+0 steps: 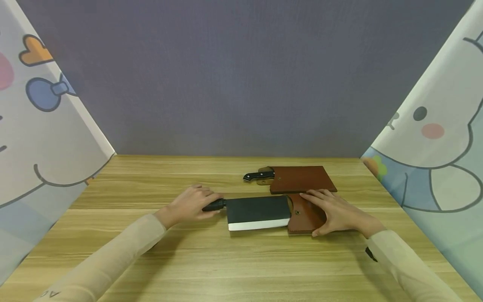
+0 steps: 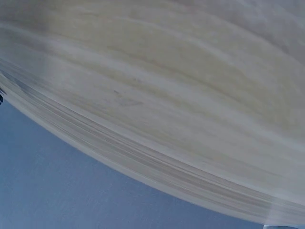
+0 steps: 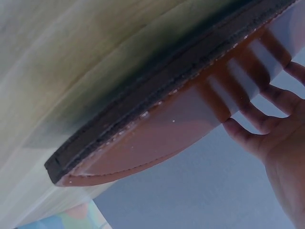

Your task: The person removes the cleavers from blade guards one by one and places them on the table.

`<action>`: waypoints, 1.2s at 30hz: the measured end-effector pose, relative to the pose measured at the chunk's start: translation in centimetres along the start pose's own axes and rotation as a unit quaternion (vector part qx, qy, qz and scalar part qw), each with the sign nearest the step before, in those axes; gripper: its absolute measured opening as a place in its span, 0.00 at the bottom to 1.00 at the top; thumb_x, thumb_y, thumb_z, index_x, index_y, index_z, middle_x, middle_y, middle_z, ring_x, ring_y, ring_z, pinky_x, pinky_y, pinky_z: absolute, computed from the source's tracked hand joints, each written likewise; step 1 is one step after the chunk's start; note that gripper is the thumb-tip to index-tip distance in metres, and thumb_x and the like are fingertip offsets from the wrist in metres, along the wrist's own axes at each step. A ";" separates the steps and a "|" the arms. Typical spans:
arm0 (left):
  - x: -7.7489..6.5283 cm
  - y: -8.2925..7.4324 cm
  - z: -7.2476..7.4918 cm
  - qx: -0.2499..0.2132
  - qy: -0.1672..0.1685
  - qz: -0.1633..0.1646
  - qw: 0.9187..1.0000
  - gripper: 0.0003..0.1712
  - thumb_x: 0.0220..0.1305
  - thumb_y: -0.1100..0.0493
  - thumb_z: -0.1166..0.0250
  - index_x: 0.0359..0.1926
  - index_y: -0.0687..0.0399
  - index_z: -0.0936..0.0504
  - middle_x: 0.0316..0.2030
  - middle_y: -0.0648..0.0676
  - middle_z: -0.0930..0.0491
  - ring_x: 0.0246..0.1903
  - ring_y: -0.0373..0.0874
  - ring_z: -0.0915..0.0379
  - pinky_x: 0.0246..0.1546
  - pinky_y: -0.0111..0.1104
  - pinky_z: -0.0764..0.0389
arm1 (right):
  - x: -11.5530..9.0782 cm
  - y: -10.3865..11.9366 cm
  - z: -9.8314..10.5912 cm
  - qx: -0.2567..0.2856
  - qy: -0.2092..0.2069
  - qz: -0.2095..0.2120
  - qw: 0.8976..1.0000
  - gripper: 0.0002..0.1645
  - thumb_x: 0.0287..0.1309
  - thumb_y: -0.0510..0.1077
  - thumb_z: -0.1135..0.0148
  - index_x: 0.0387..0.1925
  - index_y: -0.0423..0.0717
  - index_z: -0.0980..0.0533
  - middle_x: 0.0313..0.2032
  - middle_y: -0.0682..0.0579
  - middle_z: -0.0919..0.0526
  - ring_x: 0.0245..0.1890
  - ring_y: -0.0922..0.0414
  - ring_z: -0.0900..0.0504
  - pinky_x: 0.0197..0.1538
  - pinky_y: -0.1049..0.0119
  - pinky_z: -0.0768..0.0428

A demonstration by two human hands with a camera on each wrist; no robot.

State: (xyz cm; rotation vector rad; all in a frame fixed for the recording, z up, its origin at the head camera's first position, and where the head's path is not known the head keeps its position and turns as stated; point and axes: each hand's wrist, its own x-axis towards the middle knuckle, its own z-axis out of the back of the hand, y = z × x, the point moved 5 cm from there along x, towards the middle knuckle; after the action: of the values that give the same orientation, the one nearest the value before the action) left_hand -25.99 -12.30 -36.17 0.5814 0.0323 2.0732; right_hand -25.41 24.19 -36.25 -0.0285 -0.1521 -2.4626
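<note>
In the head view, my left hand (image 1: 196, 202) grips the black handle (image 1: 214, 205) of a cleaver (image 1: 258, 212) with a dark blade and a bright edge facing me. The blade lies flat, its right end at the notched mouth of a brown leather sheath (image 1: 299, 216); how far it is inside is hidden. My right hand (image 1: 336, 212) holds this sheath across its width, thumb at the near edge and fingers at the far edge. The right wrist view shows the fingertips (image 3: 232, 125) against the glossy sheath (image 3: 157, 138). The left wrist view holds only blurred table (image 2: 157, 95).
A second brown sheath (image 1: 302, 178) lies just behind, with a black riveted knife handle (image 1: 258, 175) sticking out leftward. The wooden table (image 1: 226, 268) ends at a grey back wall (image 1: 241, 84), with cartoon-printed side panels (image 1: 49, 138). A small dark object (image 1: 370, 254) shows by the right sleeve.
</note>
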 end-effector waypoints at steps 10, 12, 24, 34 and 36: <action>-1.0 0.4 0.4 -0.004 -0.008 0.000 1.000 0.26 0.54 0.44 0.37 0.51 0.53 0.24 0.36 0.50 0.17 0.34 0.43 0.20 0.42 0.40 0.20 | -0.2 -0.5 -0.1 -0.002 0.002 -0.002 1.000 0.65 0.27 0.75 0.33 0.67 0.50 0.42 0.63 0.39 0.37 0.60 0.38 0.38 0.50 0.33 0.34; -1.2 0.5 0.4 -0.002 -0.008 0.002 1.000 0.26 0.54 0.44 0.37 0.51 0.52 0.24 0.36 0.50 0.17 0.35 0.43 0.20 0.42 0.41 0.20 | -0.3 -0.5 -0.1 -0.001 0.004 -0.005 1.000 0.65 0.27 0.74 0.32 0.66 0.50 0.42 0.63 0.39 0.37 0.60 0.38 0.38 0.50 0.33 0.34; -2.5 1.0 0.9 0.012 -0.024 -0.001 1.000 0.27 0.50 0.45 0.35 0.50 0.52 0.23 0.33 0.49 0.17 0.29 0.41 0.22 0.34 0.37 0.20 | -0.3 -0.6 -0.1 0.005 0.010 -0.008 1.000 0.64 0.27 0.73 0.32 0.67 0.50 0.42 0.64 0.39 0.38 0.60 0.36 0.38 0.50 0.32 0.35; -3.6 1.3 1.3 0.012 -0.029 -0.008 0.999 0.28 0.48 0.46 0.33 0.49 0.53 0.25 0.31 0.50 0.18 0.29 0.42 0.22 0.31 0.36 0.21 | 0.0 -0.2 0.1 0.002 0.011 -0.003 1.000 0.64 0.27 0.72 0.30 0.66 0.48 0.41 0.63 0.39 0.37 0.59 0.36 0.38 0.49 0.32 0.34; -3.9 1.4 1.3 0.012 -0.027 -0.009 1.000 0.28 0.47 0.46 0.32 0.49 0.53 0.24 0.31 0.50 0.18 0.29 0.42 0.22 0.31 0.36 0.21 | 0.0 -0.1 0.1 -0.002 0.012 -0.001 1.000 0.64 0.27 0.72 0.31 0.66 0.48 0.41 0.63 0.39 0.37 0.59 0.37 0.37 0.49 0.32 0.34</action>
State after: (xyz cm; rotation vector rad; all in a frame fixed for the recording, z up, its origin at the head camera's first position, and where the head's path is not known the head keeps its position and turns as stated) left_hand -24.86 -16.46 -36.19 0.6492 0.0301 2.0420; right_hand -25.49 24.27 -36.20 -0.0014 -0.1371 -2.4651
